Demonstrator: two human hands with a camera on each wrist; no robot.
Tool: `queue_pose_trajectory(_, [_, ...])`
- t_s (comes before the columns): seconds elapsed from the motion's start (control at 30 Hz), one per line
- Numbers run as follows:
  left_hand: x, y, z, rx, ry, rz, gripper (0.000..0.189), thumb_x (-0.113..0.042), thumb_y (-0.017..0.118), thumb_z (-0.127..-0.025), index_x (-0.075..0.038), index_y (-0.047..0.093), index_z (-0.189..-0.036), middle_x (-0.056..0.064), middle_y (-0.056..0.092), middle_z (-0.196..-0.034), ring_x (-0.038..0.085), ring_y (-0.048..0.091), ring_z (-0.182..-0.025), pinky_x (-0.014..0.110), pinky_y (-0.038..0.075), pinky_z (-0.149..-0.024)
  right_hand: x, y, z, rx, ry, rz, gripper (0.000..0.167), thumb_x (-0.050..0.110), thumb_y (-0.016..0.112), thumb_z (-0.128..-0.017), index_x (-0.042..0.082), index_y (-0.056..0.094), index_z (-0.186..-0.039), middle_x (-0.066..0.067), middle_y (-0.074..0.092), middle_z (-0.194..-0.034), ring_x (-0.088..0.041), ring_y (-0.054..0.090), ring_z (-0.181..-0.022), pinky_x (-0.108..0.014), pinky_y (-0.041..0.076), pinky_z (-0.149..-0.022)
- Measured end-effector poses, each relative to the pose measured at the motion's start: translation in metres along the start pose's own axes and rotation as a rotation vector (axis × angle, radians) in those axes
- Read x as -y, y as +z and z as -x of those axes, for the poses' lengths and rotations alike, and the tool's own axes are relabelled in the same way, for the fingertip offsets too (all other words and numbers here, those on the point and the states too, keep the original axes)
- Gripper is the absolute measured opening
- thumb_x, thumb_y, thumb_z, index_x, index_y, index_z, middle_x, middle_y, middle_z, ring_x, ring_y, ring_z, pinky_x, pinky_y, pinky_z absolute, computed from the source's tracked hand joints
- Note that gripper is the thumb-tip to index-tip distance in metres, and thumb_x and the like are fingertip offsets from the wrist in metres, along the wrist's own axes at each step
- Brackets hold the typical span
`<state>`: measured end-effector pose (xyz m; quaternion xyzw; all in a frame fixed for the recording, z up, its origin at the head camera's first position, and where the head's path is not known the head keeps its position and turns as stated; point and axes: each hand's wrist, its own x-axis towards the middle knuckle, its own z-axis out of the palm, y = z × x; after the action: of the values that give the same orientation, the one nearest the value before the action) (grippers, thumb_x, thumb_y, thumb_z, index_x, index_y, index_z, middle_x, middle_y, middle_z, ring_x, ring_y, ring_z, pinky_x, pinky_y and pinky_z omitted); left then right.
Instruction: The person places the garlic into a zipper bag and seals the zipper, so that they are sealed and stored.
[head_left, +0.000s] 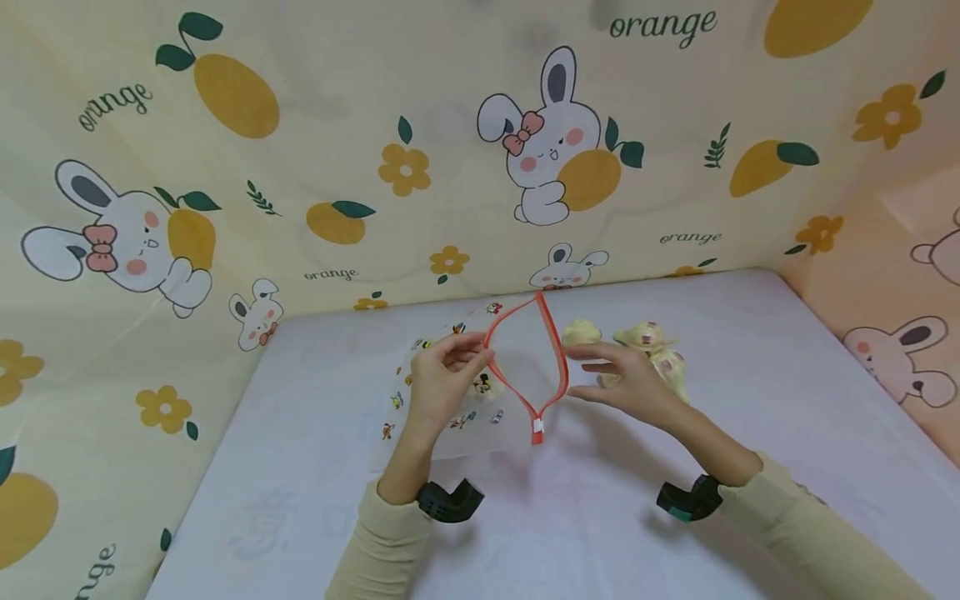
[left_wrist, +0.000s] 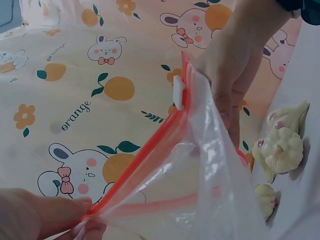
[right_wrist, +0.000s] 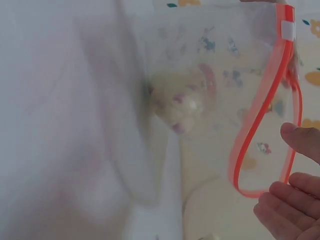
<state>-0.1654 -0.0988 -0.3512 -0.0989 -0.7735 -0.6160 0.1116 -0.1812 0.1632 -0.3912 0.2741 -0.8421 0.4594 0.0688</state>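
Observation:
A clear zip bag [head_left: 450,433] with small cartoon prints and a red zip rim stands tilted, its mouth spread wide. My left hand [head_left: 442,375] pinches the left side of the rim between thumb and fingers. In the left wrist view, the left hand [left_wrist: 40,215] holds that red edge at the lower left. My right hand [head_left: 630,383] is beside the opposite rim, fingers extended. Thumb and fingers of the right hand [right_wrist: 295,205] are spread apart in the right wrist view. Through the cloudy plastic, a garlic bulb [right_wrist: 177,105] shows inside the bag. A white slider [head_left: 537,426] sits near the rim's front end.
Several garlic bulbs [head_left: 670,367] lie on the white-covered table [head_left: 300,500] behind and beside the right hand; part of the group is hidden by it. A printed cloth [head_left: 450,108] with rabbits and oranges hangs behind the table.

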Motion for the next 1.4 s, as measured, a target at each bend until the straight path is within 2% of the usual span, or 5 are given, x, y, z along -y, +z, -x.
queue_pose_trajectory(0.3, [0.0, 0.0, -0.001, 0.005, -0.006, 0.005, 0.026, -0.003, 0.073, -0.083, 0.006, 0.069, -0.107, 0.026, 0.07, -0.095, 0.011, 0.065, -0.078, 0.008, 0.053, -0.068, -0.011, -0.016, 0.012, -0.048, 0.055, 0.059, 0.045, 0.004, 0.082, -0.072, -0.003, 0.066, -0.114, -0.022, 0.069, -0.115, 0.02, 0.054, -0.1, -0.042, 0.056, -0.087])
queue_pose_trajectory(0.53, [0.001, -0.001, -0.001, 0.005, -0.012, 0.004, 0.026, -0.003, 0.072, -0.083, 0.006, 0.069, -0.107, 0.026, 0.07, -0.096, 0.011, 0.065, -0.078, 0.008, 0.053, -0.067, -0.019, -0.028, 0.019, -0.087, 0.109, 0.178, 0.041, 0.009, 0.082, -0.074, 0.003, 0.068, -0.112, -0.017, 0.071, -0.113, -0.03, 0.071, -0.097, -0.039, 0.058, -0.084])
queue_pose_trajectory(0.97, [0.003, -0.001, -0.001, 0.009, 0.002, 0.027, 0.026, -0.001, 0.072, -0.083, 0.007, 0.068, -0.107, 0.028, 0.07, -0.097, -0.005, 0.061, -0.073, 0.008, 0.053, -0.068, -0.04, -0.051, 0.034, -0.159, 0.098, 0.162, 0.04, 0.005, 0.08, -0.075, -0.002, 0.067, -0.112, -0.022, 0.07, -0.109, 0.026, 0.051, -0.092, -0.003, 0.051, -0.077])
queue_pose_trajectory(1.23, [0.004, -0.001, -0.001, 0.016, -0.006, 0.026, 0.026, -0.001, 0.072, -0.083, 0.007, 0.068, -0.107, 0.028, 0.07, -0.096, -0.004, 0.061, -0.073, 0.008, 0.053, -0.068, -0.049, -0.063, 0.046, -0.203, 0.118, 0.187, 0.04, 0.007, 0.08, -0.076, -0.001, 0.066, -0.112, 0.046, 0.048, -0.103, 0.027, 0.05, -0.091, 0.002, 0.047, -0.074])
queue_pose_trajectory(1.4, [0.005, -0.001, -0.001, 0.018, -0.006, 0.035, 0.026, -0.001, 0.072, -0.083, 0.008, 0.068, -0.107, 0.029, 0.07, -0.096, -0.004, 0.061, -0.072, 0.008, 0.053, -0.067, -0.054, -0.071, 0.048, -0.219, 0.163, 0.237, 0.044, 0.009, 0.08, -0.076, -0.004, 0.065, -0.115, -0.006, 0.073, -0.112, 0.027, 0.049, -0.091, 0.006, 0.043, -0.074])
